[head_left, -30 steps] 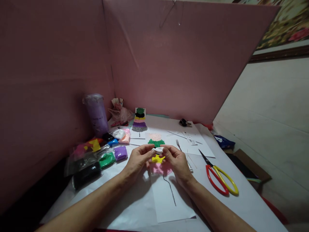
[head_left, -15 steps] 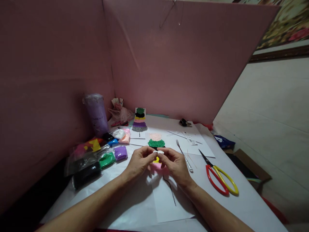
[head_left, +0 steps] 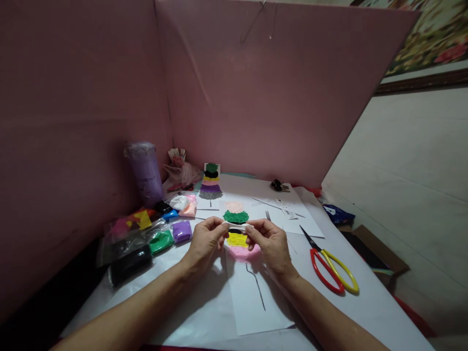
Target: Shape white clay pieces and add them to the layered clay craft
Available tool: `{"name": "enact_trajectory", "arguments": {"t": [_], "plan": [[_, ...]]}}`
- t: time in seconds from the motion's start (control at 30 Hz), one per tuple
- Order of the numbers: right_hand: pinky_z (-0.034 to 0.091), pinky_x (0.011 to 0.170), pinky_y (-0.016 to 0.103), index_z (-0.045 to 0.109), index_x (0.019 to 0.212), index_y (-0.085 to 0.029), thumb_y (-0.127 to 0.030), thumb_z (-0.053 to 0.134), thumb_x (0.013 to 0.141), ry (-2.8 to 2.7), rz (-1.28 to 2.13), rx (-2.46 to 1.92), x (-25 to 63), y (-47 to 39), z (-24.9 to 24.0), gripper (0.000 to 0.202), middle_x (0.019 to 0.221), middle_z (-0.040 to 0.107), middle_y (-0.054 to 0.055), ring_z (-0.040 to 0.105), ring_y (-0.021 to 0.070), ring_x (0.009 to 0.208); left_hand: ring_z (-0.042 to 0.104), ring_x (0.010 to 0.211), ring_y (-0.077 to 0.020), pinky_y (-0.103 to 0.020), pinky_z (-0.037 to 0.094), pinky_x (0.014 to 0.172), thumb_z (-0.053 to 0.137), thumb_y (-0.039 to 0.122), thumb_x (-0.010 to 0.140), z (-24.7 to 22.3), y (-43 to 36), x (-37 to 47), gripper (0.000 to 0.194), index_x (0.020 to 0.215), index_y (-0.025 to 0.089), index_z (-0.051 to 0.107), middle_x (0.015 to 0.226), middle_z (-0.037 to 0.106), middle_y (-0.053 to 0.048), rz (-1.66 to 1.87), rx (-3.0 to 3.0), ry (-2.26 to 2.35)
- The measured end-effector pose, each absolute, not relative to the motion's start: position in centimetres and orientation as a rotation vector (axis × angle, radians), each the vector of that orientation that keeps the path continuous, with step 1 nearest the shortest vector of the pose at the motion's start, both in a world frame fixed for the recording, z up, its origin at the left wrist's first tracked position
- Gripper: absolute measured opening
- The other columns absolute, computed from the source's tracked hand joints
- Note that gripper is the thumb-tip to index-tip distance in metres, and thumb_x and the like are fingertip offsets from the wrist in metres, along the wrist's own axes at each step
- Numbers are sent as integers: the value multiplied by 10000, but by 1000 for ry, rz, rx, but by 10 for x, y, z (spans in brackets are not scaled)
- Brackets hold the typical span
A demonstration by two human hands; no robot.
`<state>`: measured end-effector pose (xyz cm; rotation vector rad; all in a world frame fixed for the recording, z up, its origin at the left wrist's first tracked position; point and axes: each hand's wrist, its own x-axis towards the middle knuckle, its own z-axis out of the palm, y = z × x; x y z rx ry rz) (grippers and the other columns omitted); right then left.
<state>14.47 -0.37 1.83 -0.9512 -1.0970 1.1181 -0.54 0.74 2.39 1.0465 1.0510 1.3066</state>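
Note:
A strip of white modelling clay (head_left: pixel 236 226) is stretched between my two hands, above a sheet of paper (head_left: pixel 252 312). My left hand (head_left: pixel 208 239) pinches one end between thumb and finger. The other end is pinched by my right hand (head_left: pixel 268 241). Below the strip, the paper carries a banded clay picture (head_left: pixel 237 240) in pale peach, green, black, yellow and pink, with a dark drawn line running down from it. Behind my right hand a fork (head_left: pixel 268 215) is partly hidden.
Red-and-yellow-handled scissors (head_left: pixel 331 265) lie at the right. Bags of coloured clay (head_left: pixel 161 242) and a purple tumbler (head_left: pixel 144 173) are at the left. A finished-looking banded card (head_left: pixel 211 183) and keys (head_left: pixel 280 185) are farther back, before a pink panel (head_left: pixel 256 97).
My hands have moved apart, and the small white lump between them is now drawn out into a longer strip. More of the yellow and pink bands shows beneath.

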Motion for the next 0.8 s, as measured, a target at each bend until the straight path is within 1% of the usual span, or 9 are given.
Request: {"name": "enact_trajectory", "arguments": {"t": [0.13,0.23,0.33,0.4,0.47,0.53,0.63,0.73,0.8], "plan": [[480,435,231,658,781,-150,-321,776,656,-930,1022,-1027,155,6,15,243,612,639,4,542,114,500,371,381,-48,-169,264,371,696,301,632,23,17,-17,247,551,155,515,472,495,53,1412,880,1181],[475,437,213,641,781,-144,-296,768,663,-845,982,-1085,163,13,13,230,619,650,12,540,104,502,402,430,-53,-163,284,392,722,321,630,25,23,-25,235,598,135,582,508,513,41,1508,857,1170],[477,440,205,637,788,-144,-329,775,668,-897,990,-1071,163,14,13,260,627,646,5,550,103,509,424,444,-56,-175,301,398,763,378,622,26,21,-24,312,754,108,682,572,563,18,1423,944,1058],[486,448,208,642,812,-148,-370,778,672,-958,1021,-1027,159,11,15,296,651,646,3,566,111,532,414,420,-45,-183,318,406,773,395,632,27,17,-20,349,796,97,698,594,583,10,1319,1004,1004],[493,458,213,647,848,-154,-409,774,684,-1027,1077,-1001,154,7,15,329,677,648,5,583,120,554,439,429,-48,-186,346,427,784,386,638,27,11,-15,391,894,102,705,629,613,-1,1253,1041,945],[503,483,228,648,890,-159,-460,721,741,-1094,1147,-973,149,3,15,343,692,649,9,584,121,544,446,421,-47,-197,367,448,804,367,622,27,6,-10,423,942,111,700,659,639,-6,1230,1031,910],[511,530,253,646,933,-166,-503,630,815,-1216,1244,-874,146,-2,13,357,714,650,18,591,132,567,468,427,-58,-203,368,456,807,364,621,27,1,-6,380,890,116,705,656,653,-18,1181,1015,869],[514,571,264,644,932,-182,-442,695,779,-1299,1254,-837,144,-5,13,306,763,655,19,609,153,641,488,463,-73,-194,358,459,784,374,652,24,0,-5,305,784,112,700,592,617,-8,1148,1042,851],[516,617,274,646,914,-192,-394,740,743,-1320,1207,-865,142,-8,14,281,802,663,21,619,168,700,485,467,-76,-194,355,461,777,374,656,21,1,-5,292,761,117,691,569,596,6,1150,1055,862]]}}
